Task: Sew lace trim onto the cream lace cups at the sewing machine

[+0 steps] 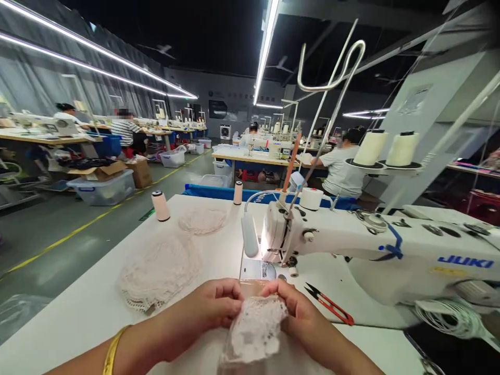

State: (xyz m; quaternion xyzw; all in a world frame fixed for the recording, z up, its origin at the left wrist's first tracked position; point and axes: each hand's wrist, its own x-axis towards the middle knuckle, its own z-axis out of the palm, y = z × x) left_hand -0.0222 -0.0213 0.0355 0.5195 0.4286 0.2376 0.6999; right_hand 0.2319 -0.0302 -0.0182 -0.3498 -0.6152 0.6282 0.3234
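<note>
A piece of white lace point(258, 328) is held up between my two hands in front of the sewing machine point(332, 234). On its left edge my left hand point(219, 307) pinches it between thumb and fingers; a gold bangle circles that wrist. My right hand point(299, 310) grips the upper right edge, its fingers curled. Sheer, pale fabric hangs below the lace, blurred at the bottom. Red-handled thread snips point(332, 304) lie to the right of my right hand. A large pile of lace pieces point(160, 273) and a smaller lace pile point(203, 220) rest on the table to the left.
Pale thread spools stand at the table's back, one point(160, 206) at the left corner and another point(238, 193) near the middle. Two thread cones point(371, 148) sit on the stand. Coiled white cord point(447, 317) lies at right. Co-workers point(344, 169) sit at machines beyond.
</note>
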